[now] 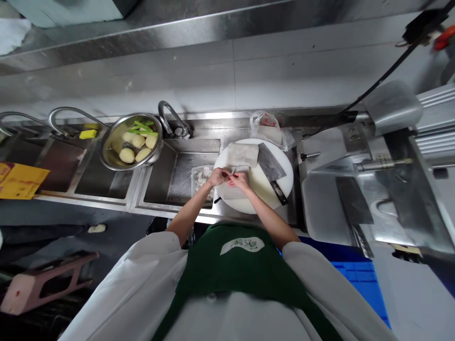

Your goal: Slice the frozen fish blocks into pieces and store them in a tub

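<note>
From my end, I take the round white cutting board (265, 190) as my landmark. Over its left side, my left hand (218, 177) and right hand (239, 180) meet, fingertips nearly touching, both curled nearly closed and pinching a small pale strip (233, 171) between them. The strip is too small from up here for me to say what it is made of.

Below the hands, on the board's near left part, lies a pale sheet (230, 192); a thicker pale slab (242, 155) lies flat toward the board's back edge. A cleaver (272, 164) rests on the board's right half, handle toward me, with neither hand on it. Just left of the board, a clear tub (193, 183) holds loose pale pieces (203, 175), and behind the board sits a plastic bag (265, 129) with something pale inside.

I judge the work to be partway along: the pieces in the tub look like the portion already dealt with, while the sheet and slab on the board, and perhaps the bag's contents, look like what is left.
</note>
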Demonstrator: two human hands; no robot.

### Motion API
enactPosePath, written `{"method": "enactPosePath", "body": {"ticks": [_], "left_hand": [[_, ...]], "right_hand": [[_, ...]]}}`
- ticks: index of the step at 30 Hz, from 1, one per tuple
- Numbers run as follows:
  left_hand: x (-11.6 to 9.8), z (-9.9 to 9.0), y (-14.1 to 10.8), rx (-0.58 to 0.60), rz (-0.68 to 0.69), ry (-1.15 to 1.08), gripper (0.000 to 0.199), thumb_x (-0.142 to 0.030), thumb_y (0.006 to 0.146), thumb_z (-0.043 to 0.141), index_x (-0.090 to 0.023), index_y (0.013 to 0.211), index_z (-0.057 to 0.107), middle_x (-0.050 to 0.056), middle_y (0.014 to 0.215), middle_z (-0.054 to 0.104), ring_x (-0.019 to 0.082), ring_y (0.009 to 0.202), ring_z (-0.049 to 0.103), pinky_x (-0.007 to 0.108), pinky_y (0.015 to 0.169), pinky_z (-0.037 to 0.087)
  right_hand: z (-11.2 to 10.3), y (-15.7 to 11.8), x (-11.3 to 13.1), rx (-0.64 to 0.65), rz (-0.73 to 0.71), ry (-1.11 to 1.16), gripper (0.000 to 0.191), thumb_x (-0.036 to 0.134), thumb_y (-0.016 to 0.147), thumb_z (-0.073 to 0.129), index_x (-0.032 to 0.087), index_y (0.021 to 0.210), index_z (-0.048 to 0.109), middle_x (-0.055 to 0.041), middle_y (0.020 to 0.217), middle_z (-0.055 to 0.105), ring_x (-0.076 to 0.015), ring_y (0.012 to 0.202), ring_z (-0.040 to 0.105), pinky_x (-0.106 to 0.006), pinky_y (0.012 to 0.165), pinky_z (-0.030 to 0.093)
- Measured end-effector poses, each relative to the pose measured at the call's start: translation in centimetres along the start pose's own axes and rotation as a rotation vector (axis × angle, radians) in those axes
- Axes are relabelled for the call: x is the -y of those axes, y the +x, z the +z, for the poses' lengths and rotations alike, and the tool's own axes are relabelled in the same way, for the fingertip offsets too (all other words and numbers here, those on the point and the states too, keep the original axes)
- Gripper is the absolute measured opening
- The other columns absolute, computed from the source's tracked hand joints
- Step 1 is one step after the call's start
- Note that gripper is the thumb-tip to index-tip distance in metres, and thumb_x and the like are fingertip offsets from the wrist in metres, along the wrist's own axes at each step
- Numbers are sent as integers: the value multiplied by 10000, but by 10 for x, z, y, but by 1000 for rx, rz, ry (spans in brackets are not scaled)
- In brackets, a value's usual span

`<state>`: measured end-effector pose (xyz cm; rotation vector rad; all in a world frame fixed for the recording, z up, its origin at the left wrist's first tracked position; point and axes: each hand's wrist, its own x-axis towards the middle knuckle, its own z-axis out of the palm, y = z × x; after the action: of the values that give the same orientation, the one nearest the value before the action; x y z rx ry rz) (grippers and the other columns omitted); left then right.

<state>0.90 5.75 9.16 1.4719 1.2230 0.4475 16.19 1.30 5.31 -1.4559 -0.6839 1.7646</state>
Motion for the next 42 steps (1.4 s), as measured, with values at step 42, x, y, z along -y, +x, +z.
{"method": "enactPosePath", "body": {"ticks": [42], "left_hand": [[0,-3,13,-190,-191,-217,124,-146,706,739,-112,824,754,8,689,695,87,551,538,227,595,496]], "right_hand": [[2,-9,8,-9,-23,-58,270,436,952,728,205,895,601,9,576,682,-159,490,691,-226,479,582]]}}
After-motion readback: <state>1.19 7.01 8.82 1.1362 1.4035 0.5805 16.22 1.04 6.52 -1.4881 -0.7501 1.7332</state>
